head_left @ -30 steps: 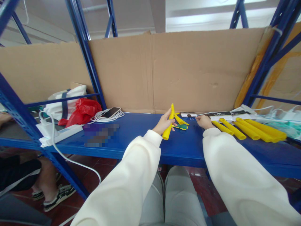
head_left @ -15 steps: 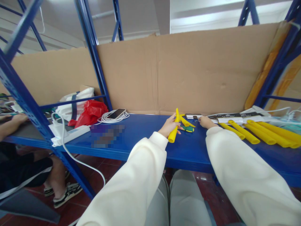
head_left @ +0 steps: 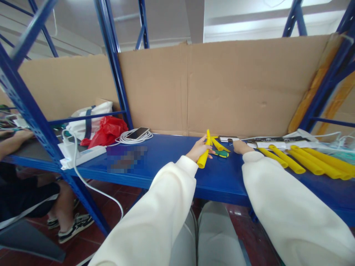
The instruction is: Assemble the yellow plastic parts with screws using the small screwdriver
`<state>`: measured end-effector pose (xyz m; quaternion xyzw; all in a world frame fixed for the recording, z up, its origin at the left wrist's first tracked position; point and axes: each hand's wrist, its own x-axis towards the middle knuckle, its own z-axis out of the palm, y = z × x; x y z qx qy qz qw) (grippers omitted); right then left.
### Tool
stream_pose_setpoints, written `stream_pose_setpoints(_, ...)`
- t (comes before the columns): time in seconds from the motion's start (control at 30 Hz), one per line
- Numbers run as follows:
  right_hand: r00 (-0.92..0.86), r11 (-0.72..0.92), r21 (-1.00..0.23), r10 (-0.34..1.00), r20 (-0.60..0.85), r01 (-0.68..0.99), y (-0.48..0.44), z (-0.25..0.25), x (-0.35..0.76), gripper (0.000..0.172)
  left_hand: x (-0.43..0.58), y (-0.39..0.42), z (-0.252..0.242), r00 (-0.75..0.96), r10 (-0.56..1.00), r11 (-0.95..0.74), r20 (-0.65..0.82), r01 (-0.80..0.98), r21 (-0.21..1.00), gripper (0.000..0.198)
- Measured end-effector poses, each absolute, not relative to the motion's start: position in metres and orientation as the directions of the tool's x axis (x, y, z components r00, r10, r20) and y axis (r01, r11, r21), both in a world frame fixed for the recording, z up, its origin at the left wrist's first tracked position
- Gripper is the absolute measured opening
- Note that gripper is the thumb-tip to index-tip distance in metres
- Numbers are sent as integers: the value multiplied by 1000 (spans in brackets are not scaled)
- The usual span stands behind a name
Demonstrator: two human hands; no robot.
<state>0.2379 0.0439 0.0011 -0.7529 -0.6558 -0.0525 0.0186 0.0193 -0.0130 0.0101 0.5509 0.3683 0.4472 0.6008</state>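
My left hand (head_left: 199, 148) is wrapped round a yellow tube (head_left: 203, 159), whose wide end points down toward the front of the blue table (head_left: 172, 159). Just right of it lie another yellow piece (head_left: 219, 145) and a green and yellow tool handle (head_left: 222, 153). My right hand (head_left: 240, 147) is low over the table, beside a small white and black item (head_left: 227, 139); its fingers are mostly hidden, so what it touches cannot be made out.
Several yellow tubes (head_left: 307, 160) lie at the right, before black and white packs (head_left: 283, 142). At the left are a power strip (head_left: 90, 155), a red bag (head_left: 107, 131) and a phone (head_left: 138, 133) on coiled cable. A person sits at far left.
My right hand has shifted slightly down and left, and its fingers show less. The left hand keeps its hold on the yellow tube. The view has tilted slightly.
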Motion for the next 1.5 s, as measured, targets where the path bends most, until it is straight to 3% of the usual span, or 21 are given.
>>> stream_pose_setpoints(0.13,119,-124,43,987,111,991,38,4,238,43,18,-14,12,338,941,17,24,-117,993,85)
stream_pose_setpoints(0.23,110,-108,-20,977,182,994,37,7,241,30,17,-12,11,347,938,20,21,-114,993,85)
stream_pose_setpoints(0.4,45,153,-405,897,439,901,43,9,238,14,17,-12,11,378,925,-4,47,-115,993,85)
stream_pose_setpoints(0.5,24,366,-631,853,521,684,44,7,226,8,16,-14,13,400,916,-3,42,-99,995,87)
stream_pose_setpoints(0.6,-23,506,-729,828,560,461,40,6,211,12,15,-16,15,447,894,-2,28,-59,998,88)
stream_pose_setpoints(0.83,-72,580,-767,808,585,275,31,4,193,22,12,-15,16,515,857,-26,38,-31,999,87)
stream_pose_setpoints(1.5,-87,462,-861,887,454,214,18,9,199,39,9,-14,14,596,801,-57,47,-2,998,88)
